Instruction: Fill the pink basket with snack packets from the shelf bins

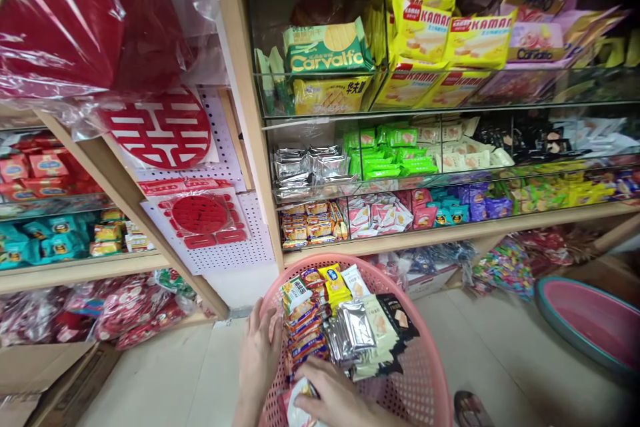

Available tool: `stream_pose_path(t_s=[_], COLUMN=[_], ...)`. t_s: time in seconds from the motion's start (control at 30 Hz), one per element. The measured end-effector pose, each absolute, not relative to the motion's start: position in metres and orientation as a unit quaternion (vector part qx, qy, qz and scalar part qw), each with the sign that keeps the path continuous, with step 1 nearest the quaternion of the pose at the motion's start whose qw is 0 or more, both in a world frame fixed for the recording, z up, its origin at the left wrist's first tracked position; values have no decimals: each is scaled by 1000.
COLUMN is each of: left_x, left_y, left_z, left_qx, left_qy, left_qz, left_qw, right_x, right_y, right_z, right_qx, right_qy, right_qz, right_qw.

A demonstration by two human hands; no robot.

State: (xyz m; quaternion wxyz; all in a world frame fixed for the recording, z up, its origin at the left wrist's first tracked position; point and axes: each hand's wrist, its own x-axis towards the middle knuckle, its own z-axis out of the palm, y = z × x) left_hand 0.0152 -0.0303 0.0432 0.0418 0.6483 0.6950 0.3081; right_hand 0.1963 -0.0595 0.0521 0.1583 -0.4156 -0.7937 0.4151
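Observation:
A round pink plastic basket (pixel 435 360) holds rows of small snack packets. Orange-brown packets (pixel 304 332) line its left side, with silver packets (pixel 353 330) beside them, then cream packets (pixel 383 333) and black ones (pixel 400 320). A yellow packet (pixel 337 285) lies near the far rim. My left hand (pixel 261 347) rests at the basket's left rim, fingers apart, with nothing seen in it. Low in the basket, my right hand (pixel 325 390) has its fingers on white and pink packets (pixel 300 403) at the near left side.
Glass-fronted shelves (pixel 390 240) of sorted snacks rise behind the basket. A second shelf unit (pixel 75 267) stands left, above a cardboard box (pixel 50 373). On the right are a pink and teal basin (pixel 590 320) and a bag of colourful sweets (pixel 505 267). Plastic-wrapped red packaging (pixel 85 20) hangs upper left.

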Motion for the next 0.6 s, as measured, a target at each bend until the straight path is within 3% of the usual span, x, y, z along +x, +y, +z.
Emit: stream_pose_path(t_s=[0.17,0.27,0.37,0.53,0.6], left_x=[14,13,12,11,10], left_y=[-28,-26,-26,-26,-25], left_z=[40,37,34,32,29], left_qx=[644,647,648,646,645], left_qy=[702,696,694,699,700], left_qz=[302,310,313,306,306], left_qw=[32,21,19,19,13], right_x=[190,189,202,267,300], right_y=[-58,-62,-60,-2,41], right_z=[36,32,55,135,154], right_qx=[-415,-408,-391,-424,-447], right_qy=[-868,-891,-900,-845,-829], right_qz=[265,188,143,76,34], right_qw=[71,61,129,317,334])
